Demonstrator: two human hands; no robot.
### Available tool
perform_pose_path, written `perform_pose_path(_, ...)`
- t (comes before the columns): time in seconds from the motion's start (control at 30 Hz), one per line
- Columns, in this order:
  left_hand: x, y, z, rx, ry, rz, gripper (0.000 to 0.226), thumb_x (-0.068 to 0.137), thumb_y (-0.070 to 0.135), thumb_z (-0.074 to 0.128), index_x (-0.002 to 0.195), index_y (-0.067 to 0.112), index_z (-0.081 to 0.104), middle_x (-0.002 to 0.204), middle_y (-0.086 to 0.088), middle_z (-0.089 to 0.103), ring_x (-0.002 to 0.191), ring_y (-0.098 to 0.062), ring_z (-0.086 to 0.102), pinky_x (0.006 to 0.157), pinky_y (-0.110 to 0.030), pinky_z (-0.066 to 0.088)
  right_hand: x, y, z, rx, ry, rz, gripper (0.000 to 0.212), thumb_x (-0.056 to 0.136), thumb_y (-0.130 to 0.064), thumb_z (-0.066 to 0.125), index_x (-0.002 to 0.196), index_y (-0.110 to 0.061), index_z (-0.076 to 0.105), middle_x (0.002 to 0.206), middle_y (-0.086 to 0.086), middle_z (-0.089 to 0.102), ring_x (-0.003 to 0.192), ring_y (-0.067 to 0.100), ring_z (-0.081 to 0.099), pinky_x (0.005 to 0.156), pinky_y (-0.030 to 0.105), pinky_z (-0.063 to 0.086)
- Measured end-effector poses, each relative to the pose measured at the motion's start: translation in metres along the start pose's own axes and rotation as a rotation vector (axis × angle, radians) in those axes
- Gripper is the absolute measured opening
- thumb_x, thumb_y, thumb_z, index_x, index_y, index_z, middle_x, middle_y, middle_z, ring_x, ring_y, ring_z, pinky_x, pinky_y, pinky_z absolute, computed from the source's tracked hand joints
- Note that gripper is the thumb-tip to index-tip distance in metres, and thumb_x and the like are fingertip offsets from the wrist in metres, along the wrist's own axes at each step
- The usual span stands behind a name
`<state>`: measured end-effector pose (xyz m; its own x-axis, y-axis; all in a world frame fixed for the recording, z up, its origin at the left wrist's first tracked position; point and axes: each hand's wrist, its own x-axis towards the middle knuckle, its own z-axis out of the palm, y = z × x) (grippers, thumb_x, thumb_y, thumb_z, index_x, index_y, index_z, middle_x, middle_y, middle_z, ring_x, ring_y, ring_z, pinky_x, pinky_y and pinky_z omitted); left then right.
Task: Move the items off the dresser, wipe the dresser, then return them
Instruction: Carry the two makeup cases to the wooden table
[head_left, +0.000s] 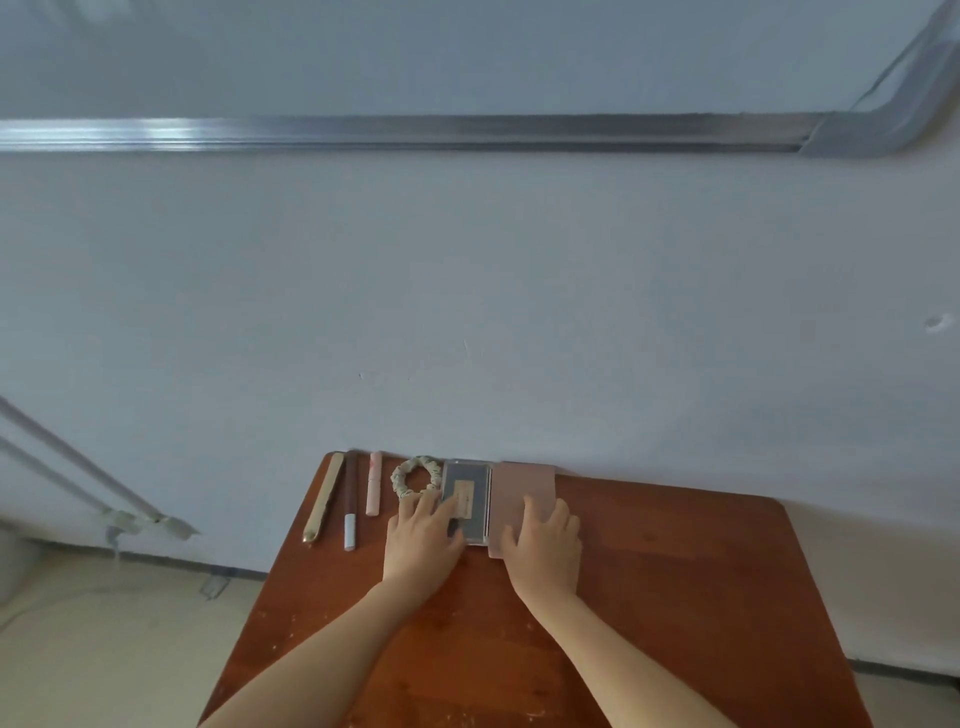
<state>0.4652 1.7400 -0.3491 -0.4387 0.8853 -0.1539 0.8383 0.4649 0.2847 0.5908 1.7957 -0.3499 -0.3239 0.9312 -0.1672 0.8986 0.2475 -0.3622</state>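
Observation:
Along the far edge of the brown wooden dresser top (675, 582) lies a row of items: a gold stick (323, 499), a brown pencil with a white cap (350, 499), a pink tube (373, 483), a patterned scrunchie (415, 475), a grey palette with a label (467, 499) and a pink flat case (524, 483). My left hand (423, 535) rests with straight fingers on the grey palette's near left part. Flat on the near end of the pink case lies my right hand (545, 545).
A white wall rises right behind the dresser, with a metal rail (415, 132) high up. Pipes (78, 478) run along the wall at the left above a pale floor (104, 649). The dresser's near and right parts are bare wood.

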Motion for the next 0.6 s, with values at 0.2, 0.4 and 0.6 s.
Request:
perform_pose_path(0.2,-0.001,-0.014,-0.017,-0.043,-0.007,0.066,0.043,0.094,0.028,0.042,0.136,0.022,0.04,0.148,0.002,0.031,0.137,-0.022,0.02,0.112,-0.036,0.025,-0.004,-0.002,-0.01,-0.034,0.009,0.048,0.047,0.096,-0.037,0.035,0.141,-0.022,0.028,0.145,0.013,0.029,0.128,0.028,0.034,0.101,0.036,0.035)
perform_pose_path(0.4,-0.006,-0.025,-0.037,-0.038,0.037,0.169,0.045,0.094,0.028,0.041,0.139,0.02,0.038,0.148,0.001,0.032,0.14,-0.024,0.018,0.116,-0.039,0.012,-0.031,-0.004,-0.037,-0.069,0.131,0.113,0.047,0.097,-0.036,0.034,0.141,-0.02,0.028,0.15,0.012,0.022,0.135,0.028,0.026,0.106,0.037,0.029)
perform_pose_path(0.6,-0.032,-0.031,-0.066,0.003,0.043,0.406,0.049,0.096,0.03,0.038,0.143,0.023,0.029,0.152,0.001,0.022,0.142,-0.023,0.013,0.116,-0.042,0.012,-0.097,-0.015,-0.054,-0.181,0.262,0.21,0.048,0.098,-0.038,0.033,0.142,-0.019,0.028,0.152,0.011,0.02,0.14,0.027,0.019,0.109,0.038,0.028)
